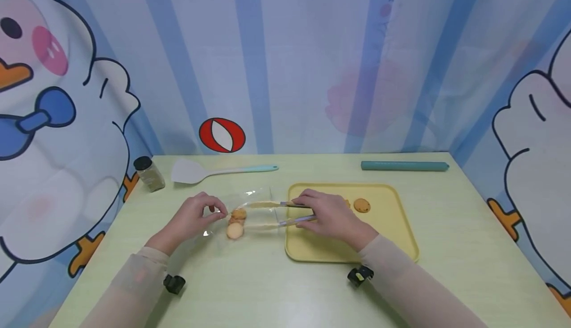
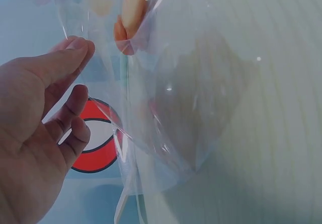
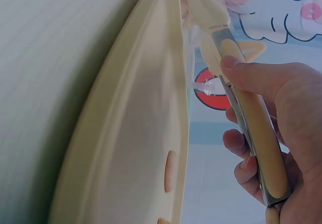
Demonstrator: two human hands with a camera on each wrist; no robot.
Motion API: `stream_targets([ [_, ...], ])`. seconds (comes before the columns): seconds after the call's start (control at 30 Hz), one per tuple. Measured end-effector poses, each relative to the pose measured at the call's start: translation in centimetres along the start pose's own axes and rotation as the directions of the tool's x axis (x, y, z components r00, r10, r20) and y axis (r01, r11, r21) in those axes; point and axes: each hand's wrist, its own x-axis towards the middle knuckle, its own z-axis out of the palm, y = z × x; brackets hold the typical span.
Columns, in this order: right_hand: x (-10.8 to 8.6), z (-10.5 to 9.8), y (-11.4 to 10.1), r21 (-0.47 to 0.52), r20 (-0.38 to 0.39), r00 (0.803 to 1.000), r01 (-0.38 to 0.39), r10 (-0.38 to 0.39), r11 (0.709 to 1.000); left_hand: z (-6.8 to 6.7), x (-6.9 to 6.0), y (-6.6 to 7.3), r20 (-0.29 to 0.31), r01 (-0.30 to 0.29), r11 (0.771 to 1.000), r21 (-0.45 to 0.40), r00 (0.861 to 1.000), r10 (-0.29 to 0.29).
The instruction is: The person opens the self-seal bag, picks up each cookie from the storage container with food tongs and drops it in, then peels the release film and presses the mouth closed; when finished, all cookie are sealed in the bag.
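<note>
My left hand (image 1: 192, 219) pinches the edge of a clear plastic bag (image 2: 196, 98) between thumb and fingertips. Several cookies (image 1: 235, 230) lie inside the bag, bunched near that hand. In my right hand (image 1: 334, 216) are tongs (image 3: 259, 143), gripped by their handles, with pale tips (image 1: 263, 204) reaching into the bag's right side. Whether the tips touch a cookie cannot be told. A yellow tray (image 1: 312, 253) lies under the right hand, with a round cookie (image 1: 362, 205) on it and another partly hidden behind the hand.
A spatula (image 1: 192, 172) lies behind the bag, and a jar with a black lid (image 1: 151, 177) stands at the back left. Along the back right edge of the table rests a teal stick-shaped item (image 1: 403, 166). A patterned curtain hangs behind the table.
</note>
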Motion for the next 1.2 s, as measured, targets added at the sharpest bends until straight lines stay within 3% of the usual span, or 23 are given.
stream_targets([
  [0.6, -3.3, -1.3, 1.1, 0.047, -0.034, 0.998, -0.043, 0.044, 0.998, -0.7, 0.0, -0.3, 0.003, 0.014, 0.999, 0.03, 1.0, -0.014],
  [1.2, -7.4, -5.0, 7.7, -0.041, -0.069, 0.98, -0.188, 0.185, 0.981, -0.6, -0.3, -0.4, 0.011, 0.016, 1.0, 0.02, 1.0, -0.016],
])
